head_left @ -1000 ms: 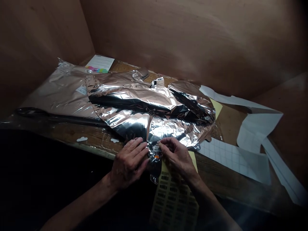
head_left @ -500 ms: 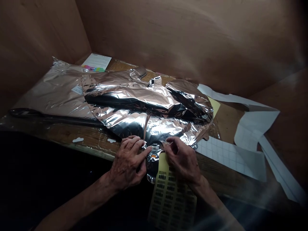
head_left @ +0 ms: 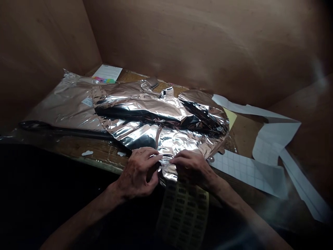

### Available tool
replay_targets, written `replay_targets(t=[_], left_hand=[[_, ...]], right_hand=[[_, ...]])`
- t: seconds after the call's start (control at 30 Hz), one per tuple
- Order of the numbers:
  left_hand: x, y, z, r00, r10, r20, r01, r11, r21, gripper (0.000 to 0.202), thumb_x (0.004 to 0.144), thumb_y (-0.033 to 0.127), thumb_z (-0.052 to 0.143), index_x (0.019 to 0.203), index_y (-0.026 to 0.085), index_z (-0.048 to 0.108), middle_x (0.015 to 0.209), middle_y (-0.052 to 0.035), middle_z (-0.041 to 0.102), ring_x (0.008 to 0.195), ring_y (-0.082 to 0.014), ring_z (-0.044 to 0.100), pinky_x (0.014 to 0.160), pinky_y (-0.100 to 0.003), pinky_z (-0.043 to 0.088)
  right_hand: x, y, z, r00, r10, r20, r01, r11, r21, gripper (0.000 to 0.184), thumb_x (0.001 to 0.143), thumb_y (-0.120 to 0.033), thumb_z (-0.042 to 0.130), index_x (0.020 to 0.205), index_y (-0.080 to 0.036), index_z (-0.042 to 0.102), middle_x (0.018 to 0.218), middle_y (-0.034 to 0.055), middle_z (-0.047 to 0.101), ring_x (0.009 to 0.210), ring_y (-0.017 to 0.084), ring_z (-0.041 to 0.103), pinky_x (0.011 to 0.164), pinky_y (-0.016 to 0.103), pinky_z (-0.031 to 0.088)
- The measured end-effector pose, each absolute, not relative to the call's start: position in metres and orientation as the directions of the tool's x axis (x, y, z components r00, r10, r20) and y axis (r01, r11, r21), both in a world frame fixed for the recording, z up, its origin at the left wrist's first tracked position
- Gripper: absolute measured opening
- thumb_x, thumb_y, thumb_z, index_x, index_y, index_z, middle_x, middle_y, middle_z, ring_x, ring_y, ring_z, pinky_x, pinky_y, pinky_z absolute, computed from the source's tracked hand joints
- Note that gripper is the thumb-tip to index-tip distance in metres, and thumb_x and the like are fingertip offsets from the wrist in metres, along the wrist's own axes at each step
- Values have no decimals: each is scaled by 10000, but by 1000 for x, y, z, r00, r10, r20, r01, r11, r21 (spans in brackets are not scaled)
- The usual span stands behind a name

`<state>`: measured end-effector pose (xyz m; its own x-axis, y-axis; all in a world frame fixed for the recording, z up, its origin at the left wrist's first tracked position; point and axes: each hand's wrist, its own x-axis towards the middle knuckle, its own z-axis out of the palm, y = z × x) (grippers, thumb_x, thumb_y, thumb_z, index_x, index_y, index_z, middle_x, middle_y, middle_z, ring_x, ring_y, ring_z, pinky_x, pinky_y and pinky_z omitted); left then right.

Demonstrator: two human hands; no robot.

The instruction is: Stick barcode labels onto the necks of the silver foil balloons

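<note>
A flat, shiny silver foil balloon (head_left: 145, 104) lies across the bench, its narrow end folded over towards me at the front edge. My left hand (head_left: 142, 170) pinches the left side of this folded end between thumb and fingers. On the other side, my right hand (head_left: 191, 166) presses and grips the same flap with its fingertips. Below my right hand hangs a yellowish sheet of barcode labels (head_left: 182, 215), its top hidden behind the foil and the hand; how it is held cannot be made out.
Left of the balloon lies a clear plastic bag (head_left: 65, 104) with a dark strip along it. A printed card (head_left: 108, 73) sits at the back. White backing paper strips (head_left: 249, 172) spread over the right. Small white tabs (head_left: 87, 152) lie near the front edge. Wooden walls (head_left: 182, 45) enclose the bench.
The foil end has been folded up, covering the small barcode label and orange mark seen before. My right hand has moved from the label sheet's top onto the foil; the sheet hangs lower.
</note>
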<state>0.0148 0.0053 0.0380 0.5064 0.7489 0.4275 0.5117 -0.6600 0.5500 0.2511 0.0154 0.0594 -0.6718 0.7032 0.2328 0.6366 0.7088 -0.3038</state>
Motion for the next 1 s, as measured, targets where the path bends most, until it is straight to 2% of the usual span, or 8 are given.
replay_targets(t=[0.13, 0.23, 0.37, 0.43, 0.5, 0.67, 0.87, 1.0], left_hand=[[20, 8, 34, 444, 762, 471, 475, -646, 598, 377, 757, 199, 597, 1129, 194, 657, 1094, -72, 705, 1056, -245, 625, 931, -430, 485], [27, 10, 30, 356, 770, 529, 455, -637, 622, 229, 837, 211, 589, 1042, 196, 689, 997, -52, 735, 963, -210, 659, 873, -390, 503], [33, 11, 26, 237, 776, 584, 455, -620, 639, 122, 881, 172, 600, 937, 205, 703, 919, -22, 746, 906, -170, 670, 859, -352, 507], [36, 11, 25, 217, 784, 581, 474, -605, 640, 129, 864, 176, 625, 963, 203, 703, 949, -27, 745, 920, -179, 670, 904, -377, 497], [38, 11, 26, 223, 800, 557, 498, -585, 640, 167, 857, 186, 627, 1005, 205, 703, 980, -32, 744, 932, -191, 670, 919, -397, 488], [40, 10, 25, 189, 757, 626, 476, -628, 615, 146, 870, 168, 595, 950, 200, 713, 943, -23, 762, 939, -195, 676, 848, -369, 515], [40, 6, 11, 153, 654, 741, 454, -712, 535, 185, 871, 121, 597, 1009, 208, 684, 1128, -53, 725, 1178, -240, 609, 964, -429, 505], [40, 7, 4, 140, 618, 773, 426, -743, 517, 224, 872, 99, 567, 1054, 193, 658, 1197, -86, 694, 1263, -267, 553, 1010, -470, 488]], right_hand=[[253, 37, 63, -560, 824, 86, 603, 477, -639, 175, 877, -271, 586, 782, -168, 691, 707, 10, 637, 622, 103, 562, 582, 203, 416], [254, 46, 62, -510, 860, -12, 561, 322, -763, 245, 839, -373, 647, 725, -161, 694, 645, 0, 611, 580, 103, 537, 566, 207, 405], [258, 48, 58, -488, 860, -152, 440, 92, -893, 355, 856, -486, 619, 770, -150, 693, 736, 23, 633, 661, 139, 584, 581, 226, 437], [259, 46, 58, -509, 848, -149, 396, 77, -915, 364, 888, -488, 576, 831, -150, 699, 787, 33, 644, 699, 148, 596, 604, 237, 456], [258, 41, 60, -509, 857, -79, 412, 162, -897, 326, 891, -450, 587, 831, -151, 699, 782, 35, 648, 699, 143, 592, 617, 238, 457], [246, 34, 65, -347, 932, 101, 547, 289, -785, 288, 825, -381, 693, 659, -150, 647, 623, 3, 617, 570, 99, 517, 538, 205, 385], [254, 55, 66, -486, 869, -91, 455, 162, -876, 294, 829, -429, 672, 748, -146, 685, 666, 1, 614, 560, 95, 519, 528, 200, 402], [259, 62, 75, -517, 849, -112, 491, 187, -851, 342, 895, -460, 576, 857, -145, 704, 742, 21, 635, 681, 131, 572, 630, 231, 452]])
